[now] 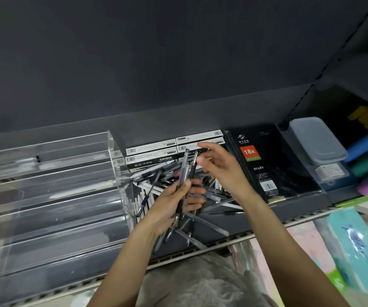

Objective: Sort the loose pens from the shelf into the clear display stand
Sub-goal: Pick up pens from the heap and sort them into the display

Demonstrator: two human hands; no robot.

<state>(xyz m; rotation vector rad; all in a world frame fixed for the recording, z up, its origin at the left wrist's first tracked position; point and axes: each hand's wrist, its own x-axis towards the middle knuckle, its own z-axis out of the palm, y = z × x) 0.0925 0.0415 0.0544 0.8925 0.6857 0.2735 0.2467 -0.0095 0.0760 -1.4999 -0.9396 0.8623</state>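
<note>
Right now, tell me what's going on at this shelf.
A person is sorting pens. The left hand grips a small bunch of pens upright over the loose pile on the shelf. The right hand reaches to the tops of the bunch, fingers loosely spread. The clear display stand to the left holds only a few pens in its upper tiers.

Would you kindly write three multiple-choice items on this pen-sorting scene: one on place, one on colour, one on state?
1. The clear display stand sits where, relative to the loose pens?
A. left
B. right
C. on top

2. The 18K patch on the black diary is
A. green
B. orange-red
C. white

3. The left hand is
A. flat on the shelf
B. empty
C. gripping a bundle of pens

Answers: 1 A, the stand fills the shelf's left side; 2 B, the patch shows orange-red; 3 C, fingers curl round several pens.
</note>
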